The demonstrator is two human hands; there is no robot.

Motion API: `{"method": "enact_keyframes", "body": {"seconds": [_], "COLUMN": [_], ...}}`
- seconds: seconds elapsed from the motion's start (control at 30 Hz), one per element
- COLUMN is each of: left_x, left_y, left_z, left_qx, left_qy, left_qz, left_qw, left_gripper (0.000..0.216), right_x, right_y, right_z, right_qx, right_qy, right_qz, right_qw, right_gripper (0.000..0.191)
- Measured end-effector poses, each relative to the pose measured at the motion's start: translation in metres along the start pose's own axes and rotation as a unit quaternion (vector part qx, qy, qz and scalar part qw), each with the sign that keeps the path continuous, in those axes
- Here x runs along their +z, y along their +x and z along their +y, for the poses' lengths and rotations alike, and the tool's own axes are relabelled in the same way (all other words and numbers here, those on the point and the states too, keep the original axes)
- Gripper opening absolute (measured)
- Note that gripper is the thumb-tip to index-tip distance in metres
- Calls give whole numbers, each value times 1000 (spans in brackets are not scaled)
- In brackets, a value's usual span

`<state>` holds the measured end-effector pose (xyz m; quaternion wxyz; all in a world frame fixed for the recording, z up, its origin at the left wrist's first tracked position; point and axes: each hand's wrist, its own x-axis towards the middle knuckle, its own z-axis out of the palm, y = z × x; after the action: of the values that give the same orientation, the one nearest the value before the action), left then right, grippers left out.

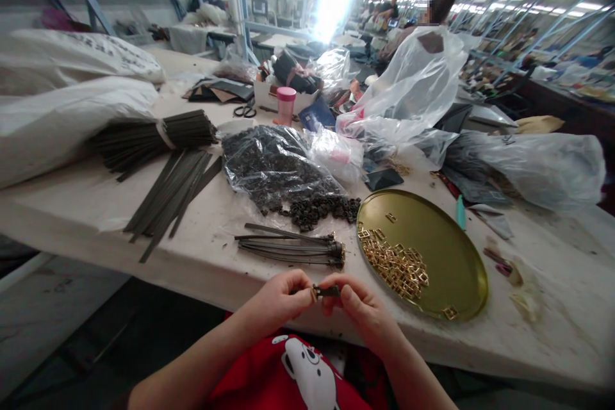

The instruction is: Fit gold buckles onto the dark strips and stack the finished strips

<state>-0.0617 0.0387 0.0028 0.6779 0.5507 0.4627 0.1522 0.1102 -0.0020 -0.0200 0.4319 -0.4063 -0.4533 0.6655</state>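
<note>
Close to the table's front edge, my left hand [288, 295] pinches the end of a short dark strap [329, 291], where a small gold buckle seems to sit. From the other side my right hand [358, 304] grips the same strap between thumb and fingers. Just beyond my hands lies a bundle of dark straps [288, 250] with gold buckles at their right ends. To the right, a round gold tray [446, 250] holds a heap of gold buckles [396, 266]. Small dark loops [317, 210] spill from a clear plastic bag [278, 163] behind the bundle.
At left are loose dark strips [173, 195] and a tied bundle of strips [158, 134] beside white sacks [72, 115]. Farther back stand a pink-lidded jar [286, 106], scissors [245, 110] and a large clear bag [408, 90]. A teal-handled tool [460, 212] lies beyond the tray. Another person [432, 19] is behind.
</note>
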Motion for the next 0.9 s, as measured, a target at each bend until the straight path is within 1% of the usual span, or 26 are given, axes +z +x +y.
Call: {"method": "enact_keyframes", "body": {"seconds": [0.1,0.17,0.27,0.33,0.43,0.53,0.67,0.77,0.9], "left_x": [1,2,6,8,10,12,17,20,21], "left_y": [0,1,3,4,6,9,14,16,18], "left_z": [-4,-8,-13,-14,-14,-14,-14,-14,-13], "left_qx": [9,23,42,42,39,42,50,51,47], "left_qy": [29,54,93,105,112,127,173,207,202], "left_qz": [11,22,50,58,53,45,51,48,35], "left_qw": [999,998,994,992,992,990,982,976,978], "left_gripper": [26,24,21,20,20,20,20,18,20], "right_x": [0,2,2,1,-1,-3,-4,-6,-8], "right_y": [0,1,3,3,3,3,3,6,10], "right_z": [-3,-6,-10,-10,-3,7,19,26,33], "right_qx": [8,8,-11,-16,24,56,31,27,33], "right_qy": [-14,-57,-151,-174,-127,-92,-124,-123,-107], "right_qz": [6,12,23,30,48,83,142,182,218], "right_qw": [1000,998,988,984,990,991,982,975,970], "right_gripper": [27,24,22,21,19,19,16,20,24]}}
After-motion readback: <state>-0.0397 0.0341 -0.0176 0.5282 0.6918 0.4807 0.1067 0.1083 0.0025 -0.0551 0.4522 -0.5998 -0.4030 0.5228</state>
